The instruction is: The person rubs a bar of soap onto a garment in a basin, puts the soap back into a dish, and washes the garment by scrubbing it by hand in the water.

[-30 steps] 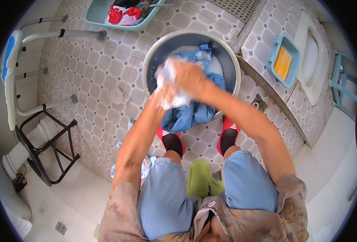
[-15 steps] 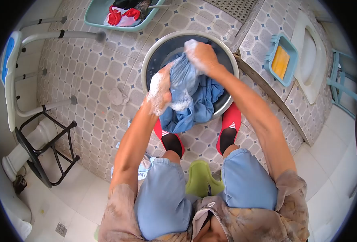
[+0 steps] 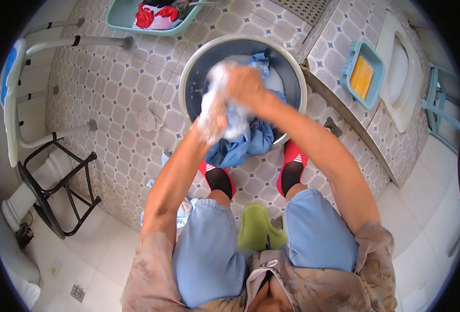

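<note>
A wet blue garment [image 3: 249,139] lies bunched in a round basin [image 3: 187,67] with a dark inside and pale rim. Part of it hangs over the near edge. My left hand [image 3: 214,115], coated in white suds, is closed on the garment at the basin's left side. My right hand [image 3: 244,87], smeared by motion, is a fist against the left hand, closed on the sudsy cloth. Their fingers overlap, so the exact grip is partly hidden. Soapy water shows at the back of the basin.
A teal tub [image 3: 178,32] with red, white and black clothes stands at the back left. On a raised ledge sits a small blue basket [image 3: 379,73] with yellow bars [image 3: 362,75], beside a squat toilet [image 3: 401,62]. A black-framed stool [image 3: 58,208] stands left; a green stool [image 3: 258,223] is beneath me.
My right hand has moved left and slightly down, meeting the left hand over the garment. The cloth between them has bunched up, uncovering the basin's far inside. The view has shifted slightly.
</note>
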